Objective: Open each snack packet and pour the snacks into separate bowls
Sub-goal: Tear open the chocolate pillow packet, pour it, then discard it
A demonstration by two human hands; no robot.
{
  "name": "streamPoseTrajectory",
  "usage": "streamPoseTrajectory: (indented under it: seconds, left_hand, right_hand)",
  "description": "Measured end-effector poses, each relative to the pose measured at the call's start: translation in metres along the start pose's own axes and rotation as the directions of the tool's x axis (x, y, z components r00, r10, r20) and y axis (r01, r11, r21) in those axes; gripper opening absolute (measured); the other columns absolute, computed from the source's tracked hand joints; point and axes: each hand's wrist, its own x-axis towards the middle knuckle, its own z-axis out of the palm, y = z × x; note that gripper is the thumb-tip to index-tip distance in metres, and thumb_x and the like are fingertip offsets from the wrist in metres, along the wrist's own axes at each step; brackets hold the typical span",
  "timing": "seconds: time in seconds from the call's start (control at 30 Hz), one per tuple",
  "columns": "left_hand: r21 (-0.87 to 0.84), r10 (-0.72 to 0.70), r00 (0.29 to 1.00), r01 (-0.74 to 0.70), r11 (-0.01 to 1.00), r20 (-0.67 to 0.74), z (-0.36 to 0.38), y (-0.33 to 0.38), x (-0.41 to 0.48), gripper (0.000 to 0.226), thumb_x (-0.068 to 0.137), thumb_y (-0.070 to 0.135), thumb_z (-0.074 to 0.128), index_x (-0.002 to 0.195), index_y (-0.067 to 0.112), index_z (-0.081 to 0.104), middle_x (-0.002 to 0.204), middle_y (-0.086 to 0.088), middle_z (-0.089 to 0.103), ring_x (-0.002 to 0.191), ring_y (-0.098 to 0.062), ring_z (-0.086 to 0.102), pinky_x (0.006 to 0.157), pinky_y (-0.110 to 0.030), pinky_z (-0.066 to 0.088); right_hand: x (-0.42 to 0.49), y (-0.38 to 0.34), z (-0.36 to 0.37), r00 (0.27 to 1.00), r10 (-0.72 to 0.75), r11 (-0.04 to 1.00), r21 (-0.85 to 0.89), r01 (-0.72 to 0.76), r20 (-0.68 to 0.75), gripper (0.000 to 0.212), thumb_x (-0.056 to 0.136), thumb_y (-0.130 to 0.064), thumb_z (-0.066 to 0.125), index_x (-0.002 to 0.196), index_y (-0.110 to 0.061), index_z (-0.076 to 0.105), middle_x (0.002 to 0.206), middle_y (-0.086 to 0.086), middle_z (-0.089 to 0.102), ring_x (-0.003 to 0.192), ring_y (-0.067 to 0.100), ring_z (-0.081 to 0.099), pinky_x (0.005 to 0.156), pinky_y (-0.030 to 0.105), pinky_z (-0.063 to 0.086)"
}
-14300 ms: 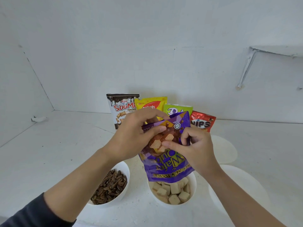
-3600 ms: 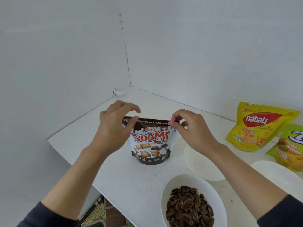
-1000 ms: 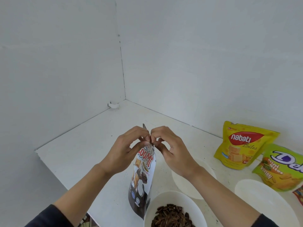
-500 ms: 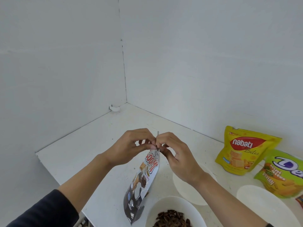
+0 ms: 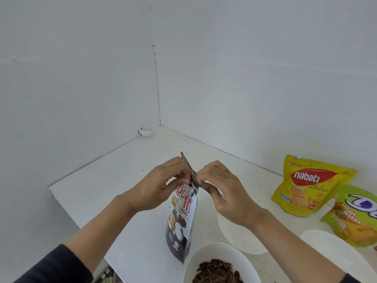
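A brown-and-white Soomi snack packet [image 5: 180,219] hangs in the air above the white counter, seen almost edge-on. My left hand [image 5: 161,186] pinches one side of its top edge and my right hand [image 5: 222,193] pinches the other side, fingertips close together at the top seam. A strip of the torn top sticks up between the hands. Below, at the frame's bottom, a white bowl [image 5: 204,256] holds dark seeds. An empty white bowl [image 5: 230,235] lies partly hidden under my right wrist.
A yellow Nabati Bites packet [image 5: 306,190] and a green mini-bites packet [image 5: 355,217] stand at the right near the wall. Another empty white bowl [image 5: 334,254] sits at lower right. The counter's left edge [image 5: 67,205] drops off; walls meet in the corner behind.
The packet's top has parted a little, with a torn strip now standing up by my left hand. My hands have drawn slightly apart and the packet hangs more upright.
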Motion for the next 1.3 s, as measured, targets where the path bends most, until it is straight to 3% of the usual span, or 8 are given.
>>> streamPoseTrajectory:
  seconds: [0.2, 0.37, 0.5, 0.6, 0.7, 0.87, 1.1, 1.3]
  left_hand:
    - [0.108, 0.019, 0.991, -0.034, 0.994, 0.133, -0.017, 0.005, -0.006, 0.011, 0.103, 0.014, 0.050, 0.101, 0.009, 0.060, 0.122, 0.006, 0.059, 0.096, 0.000, 0.056, 0.080, -0.011, 0.042]
    - [0.132, -0.028, 0.974, -0.002, 0.991, 0.223, -0.020, 0.002, -0.002, 0.016, 0.106, 0.021, 0.049, 0.107, 0.012, 0.061, 0.099, 0.010, 0.063, 0.086, -0.011, 0.059, 0.074, -0.031, 0.050]
    - [0.164, -0.010, 0.969, -0.031, 0.986, 0.246, -0.022, 0.000, -0.002, 0.017, 0.107, 0.025, 0.046, 0.111, 0.018, 0.060, 0.103, 0.017, 0.058, 0.088, -0.005, 0.057, 0.075, -0.027, 0.050]
    - [0.196, -0.027, 0.971, -0.021, 0.980, 0.238, -0.021, -0.002, -0.002, 0.017, 0.107, 0.025, 0.047, 0.117, 0.024, 0.061, 0.113, 0.015, 0.059, 0.096, -0.007, 0.059, 0.079, -0.033, 0.052]
    - [0.324, -0.018, 0.975, -0.056, 0.944, 0.222, -0.022, -0.002, -0.002, 0.017, 0.107, 0.033, 0.041, 0.118, 0.035, 0.054, 0.109, 0.023, 0.053, 0.089, 0.006, 0.051, 0.074, -0.026, 0.042]
    - [0.457, -0.080, 0.980, -0.012, 0.889, 0.183, -0.032, -0.009, -0.008, 0.025, 0.106, 0.047, 0.032, 0.115, 0.039, 0.054, 0.101, 0.019, 0.057, 0.084, -0.007, 0.052, 0.075, -0.036, 0.044]
    - [0.243, -0.059, 0.997, 0.047, 0.969, 0.040, -0.022, -0.009, -0.009, 0.012, 0.099, 0.035, 0.063, 0.092, 0.027, 0.058, 0.089, 0.016, 0.057, 0.079, -0.010, 0.054, 0.074, -0.034, 0.046]
    - [0.490, -0.142, 0.989, 0.106, 0.865, 0.035, -0.017, -0.005, -0.011, 0.031, 0.102, 0.062, 0.032, 0.094, 0.035, 0.044, 0.089, 0.016, 0.048, 0.081, -0.008, 0.046, 0.087, -0.036, 0.036]
  right_hand:
    - [-0.002, 0.004, -0.002, 0.993, 0.039, 0.999, 0.011, -0.040, 0.112, 0.021, 0.092, 0.007, 0.056, 0.093, -0.014, 0.055, 0.095, -0.010, 0.058, 0.099, 0.015, 0.045, 0.084, 0.028, 0.043]
    - [0.009, -0.002, -0.007, 0.972, 0.091, 0.990, 0.085, -0.112, 0.217, 0.013, 0.094, -0.005, 0.060, 0.096, -0.018, 0.057, 0.111, -0.012, 0.060, 0.112, 0.018, 0.046, 0.096, 0.028, 0.040]
    - [0.017, 0.005, -0.011, 0.946, 0.125, 0.990, 0.025, -0.139, 0.300, 0.017, 0.092, -0.014, 0.064, 0.106, -0.023, 0.062, 0.103, -0.016, 0.060, 0.109, 0.016, 0.045, 0.094, 0.027, 0.041]
    - [0.019, 0.008, -0.008, 0.940, 0.116, 0.993, -0.026, -0.114, 0.321, 0.013, 0.090, -0.019, 0.068, 0.103, -0.022, 0.069, 0.106, -0.016, 0.055, 0.108, 0.011, 0.043, 0.094, 0.024, 0.039]
    - [0.019, 0.009, -0.008, 0.940, 0.126, 0.985, -0.150, -0.081, 0.317, 0.012, 0.087, -0.033, 0.072, 0.087, -0.022, 0.069, 0.110, -0.015, 0.047, 0.109, 0.012, 0.041, 0.097, 0.035, 0.041]
    - [0.013, 0.019, -0.015, 0.948, 0.155, 0.965, -0.247, -0.086, 0.278, 0.024, 0.088, -0.045, 0.068, 0.082, -0.022, 0.067, 0.111, -0.014, 0.052, 0.112, 0.013, 0.043, 0.096, 0.044, 0.041]
    - [0.013, 0.011, -0.007, 0.958, 0.178, 0.983, -0.075, -0.165, 0.226, 0.026, 0.091, -0.050, 0.065, 0.082, -0.025, 0.068, 0.105, -0.013, 0.052, 0.106, 0.011, 0.048, 0.090, 0.034, 0.044]
    - [0.012, 0.009, 0.002, 0.969, 0.120, 0.970, -0.235, -0.067, 0.216, 0.041, 0.095, -0.060, 0.052, 0.085, -0.023, 0.066, 0.100, -0.011, 0.057, 0.113, 0.010, 0.047, 0.096, 0.036, 0.038]
